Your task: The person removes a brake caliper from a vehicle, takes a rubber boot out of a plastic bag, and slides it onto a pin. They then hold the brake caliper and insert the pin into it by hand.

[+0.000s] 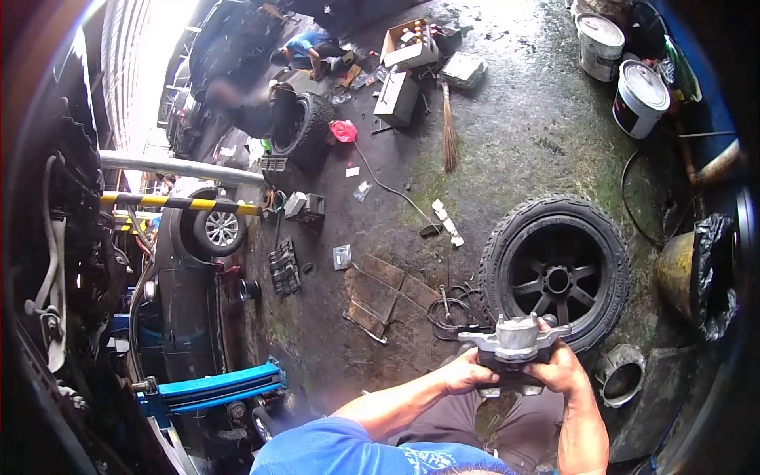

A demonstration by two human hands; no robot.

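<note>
A silver metal part with a round cylinder and side ears, like a brake caliper (516,340), is held up in front of my lap. My left hand (465,372) grips its left side, the thumb on its lower edge. On the right side my right hand (560,367) is wrapped round it, with a fingertip showing beside the cylinder. The underside of the part is dark and partly hidden by my hands. Just beyond it, a large black wheel with its tire (557,273) lies flat on the floor.
Cables (453,313) and flattened cardboard (380,293) lie left of the wheel. A metal ring (621,375) is at the right. A broom (449,134), box (410,46) and buckets (640,91) are farther off. Another person (307,49) crouches at the back. A blue arm (218,388) stands left.
</note>
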